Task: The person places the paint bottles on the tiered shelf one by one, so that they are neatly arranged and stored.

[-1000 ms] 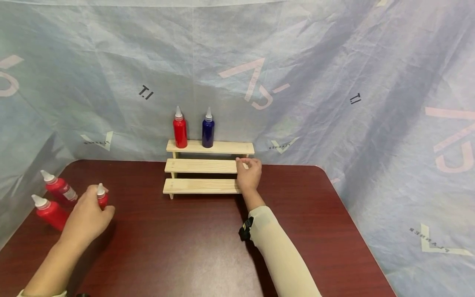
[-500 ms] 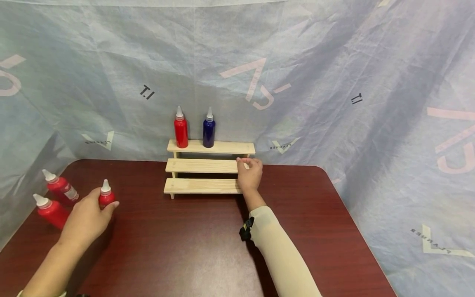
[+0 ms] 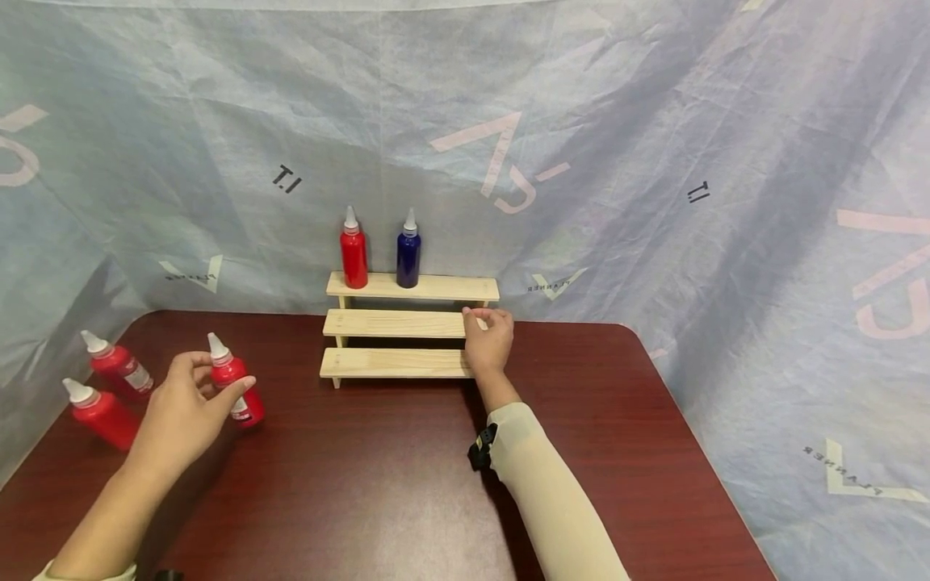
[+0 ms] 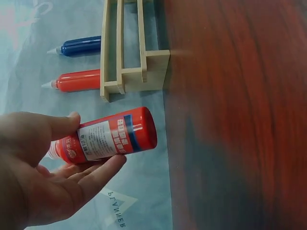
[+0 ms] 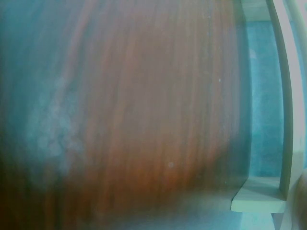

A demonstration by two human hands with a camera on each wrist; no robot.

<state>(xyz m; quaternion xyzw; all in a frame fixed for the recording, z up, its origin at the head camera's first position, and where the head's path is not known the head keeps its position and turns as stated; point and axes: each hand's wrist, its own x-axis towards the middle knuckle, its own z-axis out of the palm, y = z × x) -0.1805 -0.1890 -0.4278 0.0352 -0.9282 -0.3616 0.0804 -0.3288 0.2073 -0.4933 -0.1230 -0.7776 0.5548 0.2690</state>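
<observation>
My left hand (image 3: pixel 182 411) holds a red squeeze bottle (image 3: pixel 229 375) with a white pointed nozzle, between thumb and fingers. The bottle tilts, its nozzle leaning up and left in the head view. In the left wrist view, this bottle (image 4: pixel 108 136) shows a white printed label and its base points right. My right hand (image 3: pixel 488 343) grips the right end of the middle step of a three-tier wooden display stand (image 3: pixel 392 324). On the top tier a red bottle (image 3: pixel 353 258) and a dark blue bottle (image 3: pixel 408 257) stand upright, apart from each other.
Two more red bottles, one farther back (image 3: pixel 119 367) and one nearer (image 3: pixel 107 418), are by the left edge of the dark red-brown table (image 3: pixel 378 484). A pale printed sheet (image 3: pixel 617 121) hangs behind the stand and along the sides.
My left hand has brought its red bottle rightward, away from the other two, and more of the bottle now shows. The right hand and the stand have stayed in place.
</observation>
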